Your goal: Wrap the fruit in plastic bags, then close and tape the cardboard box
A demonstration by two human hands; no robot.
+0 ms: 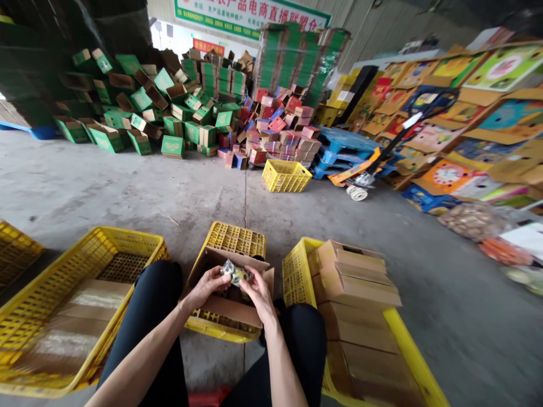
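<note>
Between my two hands is a small clear plastic packet [236,273] with yellowish and dark contents I cannot make out. My left hand [208,284] pinches its left end, and my right hand [257,287] grips the right end. Just below them an open cardboard box [231,310] sits on an upturned yellow crate [237,238] between my knees. The box's flaps stand outward, and my hands hide most of its inside.
At my left, a yellow crate [139,238] holds taped cardboard boxes [80,322]. Another crate [297,271] at my right is filled with open cartons [360,328]. Farther off are a yellow basket [287,176], a pallet jack [360,175] and heaped green boxes [173,146].
</note>
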